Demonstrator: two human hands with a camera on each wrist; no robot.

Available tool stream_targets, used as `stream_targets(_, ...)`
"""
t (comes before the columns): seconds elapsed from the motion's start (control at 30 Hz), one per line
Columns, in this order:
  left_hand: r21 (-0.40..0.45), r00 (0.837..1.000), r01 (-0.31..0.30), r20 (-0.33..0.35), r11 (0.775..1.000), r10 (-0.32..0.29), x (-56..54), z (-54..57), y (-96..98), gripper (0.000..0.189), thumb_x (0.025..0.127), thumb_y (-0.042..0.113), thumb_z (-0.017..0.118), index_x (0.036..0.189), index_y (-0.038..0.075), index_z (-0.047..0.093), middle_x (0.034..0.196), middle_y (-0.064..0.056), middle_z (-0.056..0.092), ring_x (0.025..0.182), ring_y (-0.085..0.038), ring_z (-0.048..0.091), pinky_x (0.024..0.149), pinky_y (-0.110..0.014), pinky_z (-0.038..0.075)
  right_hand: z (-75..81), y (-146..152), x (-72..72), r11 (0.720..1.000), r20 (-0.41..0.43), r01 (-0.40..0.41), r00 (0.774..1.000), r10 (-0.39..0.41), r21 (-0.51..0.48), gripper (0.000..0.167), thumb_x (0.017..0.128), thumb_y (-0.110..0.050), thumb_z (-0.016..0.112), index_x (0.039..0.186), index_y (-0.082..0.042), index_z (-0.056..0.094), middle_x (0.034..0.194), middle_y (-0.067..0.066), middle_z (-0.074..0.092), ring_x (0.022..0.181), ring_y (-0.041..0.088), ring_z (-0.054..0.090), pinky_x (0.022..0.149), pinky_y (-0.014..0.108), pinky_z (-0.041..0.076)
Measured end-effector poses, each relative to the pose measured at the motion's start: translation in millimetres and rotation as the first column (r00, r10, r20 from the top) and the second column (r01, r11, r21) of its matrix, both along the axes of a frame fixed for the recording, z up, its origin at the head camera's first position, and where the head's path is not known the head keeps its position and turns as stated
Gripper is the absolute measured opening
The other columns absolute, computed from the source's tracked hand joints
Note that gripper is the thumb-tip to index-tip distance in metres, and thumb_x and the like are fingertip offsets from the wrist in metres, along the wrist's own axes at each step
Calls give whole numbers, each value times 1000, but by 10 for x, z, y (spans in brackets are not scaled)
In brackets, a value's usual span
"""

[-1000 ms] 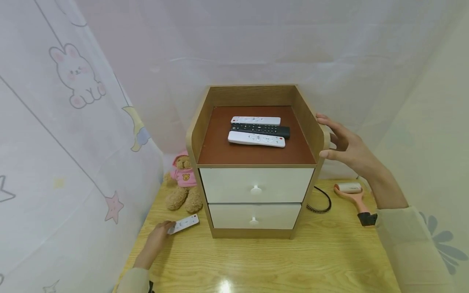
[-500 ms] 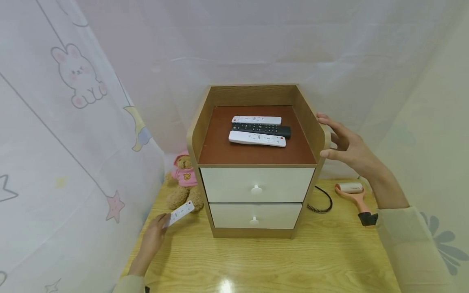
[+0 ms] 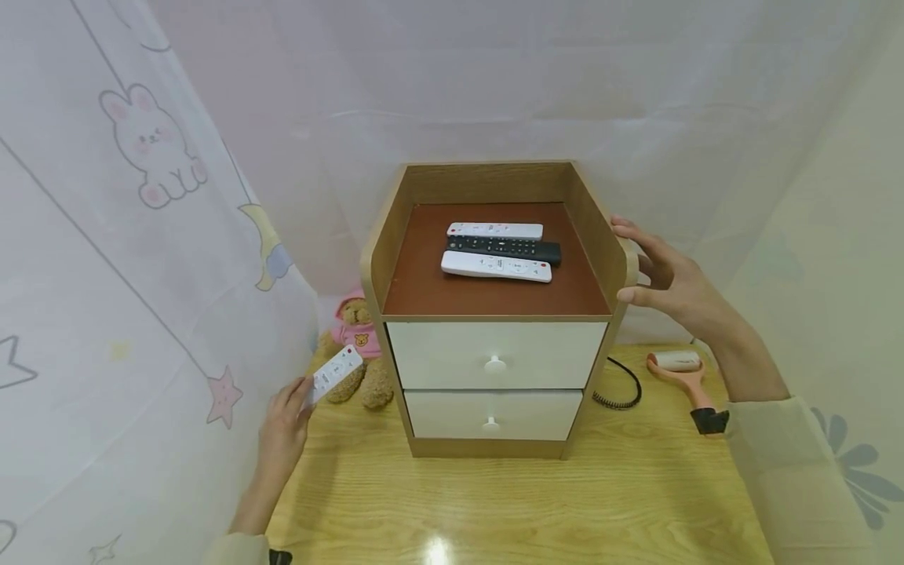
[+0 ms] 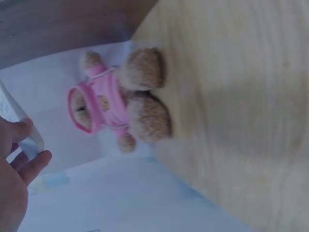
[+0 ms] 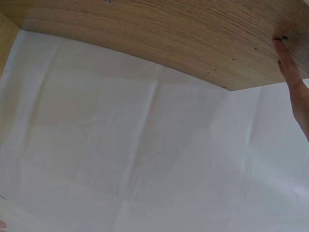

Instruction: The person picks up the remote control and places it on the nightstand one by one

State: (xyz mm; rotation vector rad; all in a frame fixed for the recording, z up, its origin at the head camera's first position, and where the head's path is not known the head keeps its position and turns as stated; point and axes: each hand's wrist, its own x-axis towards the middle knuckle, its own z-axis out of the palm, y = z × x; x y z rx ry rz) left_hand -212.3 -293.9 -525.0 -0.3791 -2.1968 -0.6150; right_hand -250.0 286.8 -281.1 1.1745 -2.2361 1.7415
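Note:
My left hand [image 3: 284, 428] pinches one end of a white remote control [image 3: 336, 372], its button side facing up and its far end pointing to the right. In the left wrist view the thumb and fingers close on the end of the remote [image 4: 19, 121]. My right hand [image 3: 681, 290] rests with spread fingers against the outer right side of a small wooden cabinet [image 3: 452, 449], thumb at its front edge. On the cabinet's brown top lie a white remote [image 3: 494, 231], a black remote [image 3: 503, 249] and another white remote [image 3: 494, 267].
A teddy bear [image 3: 360, 340] in a pink hoodie sits left of the cabinet. Its two white drawers [image 3: 438, 357] are closed. An orange-handled lint roller [image 3: 688, 384] and a dark coiled cord [image 3: 616, 405] lie on the wooden table [image 3: 452, 510] to the right. White curtains surround the table.
The left hand has lifted the white remote off the table, up and to the left, so it now overlaps the bear. My right hand stays at the cabinet's side.

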Motion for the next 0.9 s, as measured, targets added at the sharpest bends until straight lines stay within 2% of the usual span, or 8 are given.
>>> stream_targets(0.2,14,999,-16,-34,1000,16,67,402,55,57,69,-20,73,123,-3,61,118,-21,60,103,-40,54,84,-44,50,-13,0,-1,1000,6,1,1000,-1,-2,79,85,20,58,152,-7,26,161,4,13,140,27,30,101,21,43)
stream_targets(0.33,38,997,-12,-74,999,15,110,695,84,58,70,-19,74,124,-3,61,119,-22,60,102,-41,54,89,-24,48,-4,-5,-3,1000,5,-5,1000,5,3,79,86,19,58,152,-8,26,161,3,12,139,27,30,100,21,44)
stream_targets(0.43,42,994,3,-108,999,2,123,914,115,58,70,-19,74,125,-3,60,119,-23,59,102,-42,54,92,-14,40,6,-5,-4,1000,-1,-11,1000,11,4,79,86,19,57,152,-8,25,162,3,12,140,27,30,100,20,44)
stream_targets(0.67,44,972,53,-232,998,-42,121,1339,196,59,66,-20,75,122,-5,62,116,-25,61,96,-43,55,86,-14,36,-1,10,-21,1000,-4,-21,1000,21,-6,80,85,21,57,152,-8,25,162,4,11,139,26,30,99,20,44)
stream_targets(0.9,22,952,67,-302,998,-57,179,1748,305,57,66,-19,76,120,-5,64,115,-24,62,91,-43,54,80,-19,37,-7,10,-18,999,1,-31,1000,31,-16,80,84,21,57,152,-8,25,162,5,10,141,28,26,102,19,41)
